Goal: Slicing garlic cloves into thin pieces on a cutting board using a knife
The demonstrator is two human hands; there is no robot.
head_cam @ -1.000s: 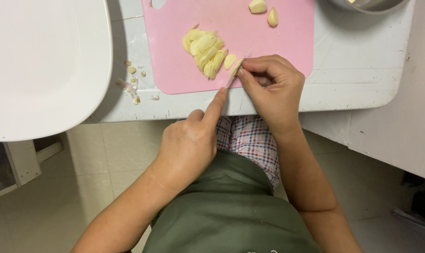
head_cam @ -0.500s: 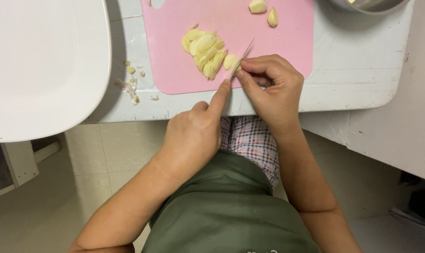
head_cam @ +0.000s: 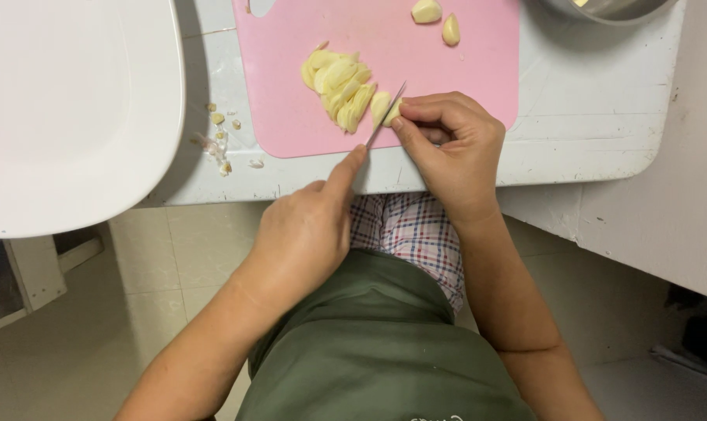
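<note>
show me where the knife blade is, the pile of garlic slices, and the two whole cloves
knife blade (head_cam: 386, 114), head view, middle of the thin blade.
pile of garlic slices (head_cam: 339, 87), head view, centre of the heap.
two whole cloves (head_cam: 426, 11), head view, on the left clove, at the board's top edge.

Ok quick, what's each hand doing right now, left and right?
Left hand: closed around a small knife, forefinger along the blade's back.
Right hand: fingertips pinch a garlic clove on the pink cutting board.
</note>
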